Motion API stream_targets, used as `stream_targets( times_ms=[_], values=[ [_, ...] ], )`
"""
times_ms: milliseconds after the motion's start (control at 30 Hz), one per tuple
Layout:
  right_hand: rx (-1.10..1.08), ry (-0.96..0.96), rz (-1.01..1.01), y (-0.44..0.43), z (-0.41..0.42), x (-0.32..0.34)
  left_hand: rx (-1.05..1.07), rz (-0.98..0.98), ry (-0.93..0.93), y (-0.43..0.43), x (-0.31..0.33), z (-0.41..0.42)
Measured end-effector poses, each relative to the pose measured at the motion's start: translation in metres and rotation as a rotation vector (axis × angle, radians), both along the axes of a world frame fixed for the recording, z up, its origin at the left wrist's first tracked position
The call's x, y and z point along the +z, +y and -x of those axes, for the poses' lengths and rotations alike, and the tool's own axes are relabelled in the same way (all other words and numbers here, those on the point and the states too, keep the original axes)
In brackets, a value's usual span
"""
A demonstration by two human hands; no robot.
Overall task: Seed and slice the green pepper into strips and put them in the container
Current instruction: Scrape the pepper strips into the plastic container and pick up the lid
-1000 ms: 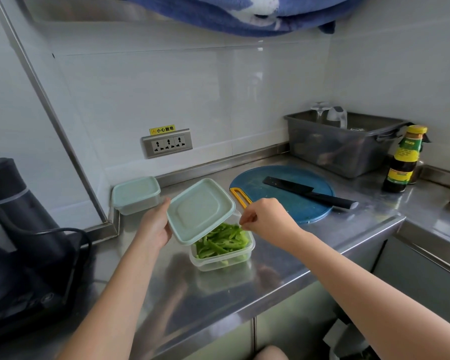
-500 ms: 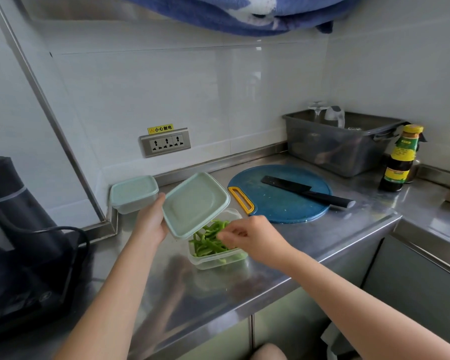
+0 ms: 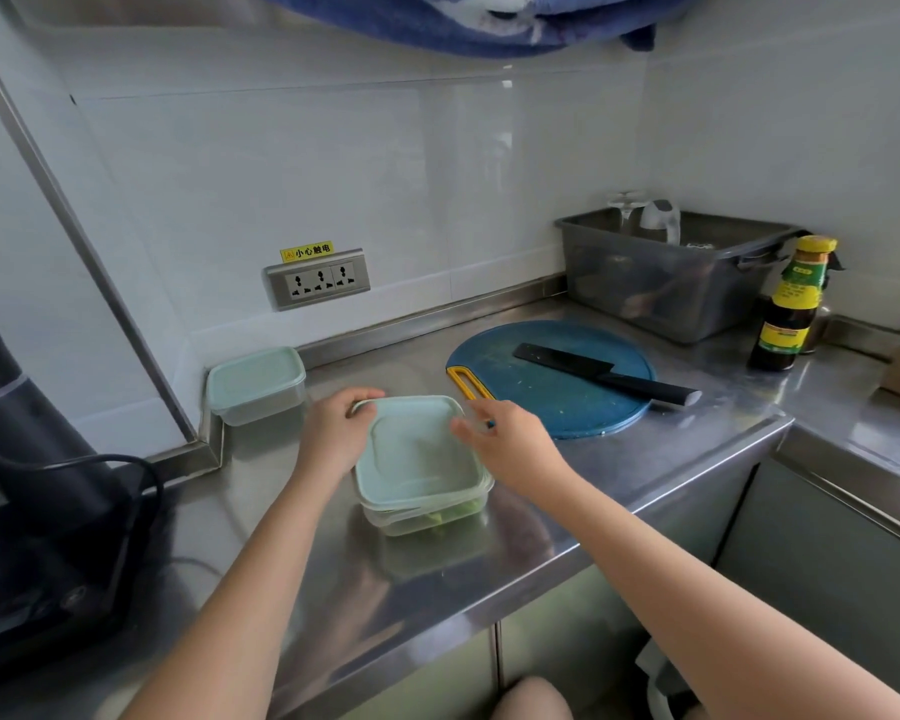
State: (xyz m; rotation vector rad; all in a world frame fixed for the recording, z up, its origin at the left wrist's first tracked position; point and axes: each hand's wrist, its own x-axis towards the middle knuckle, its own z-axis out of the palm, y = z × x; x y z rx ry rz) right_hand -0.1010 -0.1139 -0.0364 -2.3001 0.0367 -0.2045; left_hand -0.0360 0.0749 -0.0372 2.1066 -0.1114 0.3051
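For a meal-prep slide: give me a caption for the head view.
Left hand and right hand seat the lid on the container of pepper strips beside the cutting board.

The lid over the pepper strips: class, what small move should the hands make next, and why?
Probably press the lid down onto the container until it seats. It lies on top, but the container's near rim shows below it. The left hand grips its far left corner and the right hand touches its right edge, so both can push. The pepper strips are already inside.
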Motion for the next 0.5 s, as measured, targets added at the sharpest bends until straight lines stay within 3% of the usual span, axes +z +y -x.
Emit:
stream_targets(
  times_ms=[133,333,500],
  values=[
    [0.017,0.042,0.160,0.015,-0.005,-0.004,0.005,-0.184,-0.007,0.002,-0.011,0.001],
    [-0.057,0.111,0.254,0.018,-0.023,-0.001,-0.022,-0.125,0.067,0.000,-0.020,-0.001],
    [-0.089,0.127,0.327,0.022,-0.029,-0.003,-0.005,-0.262,0.006,-0.004,-0.021,0.002]
  ],
)
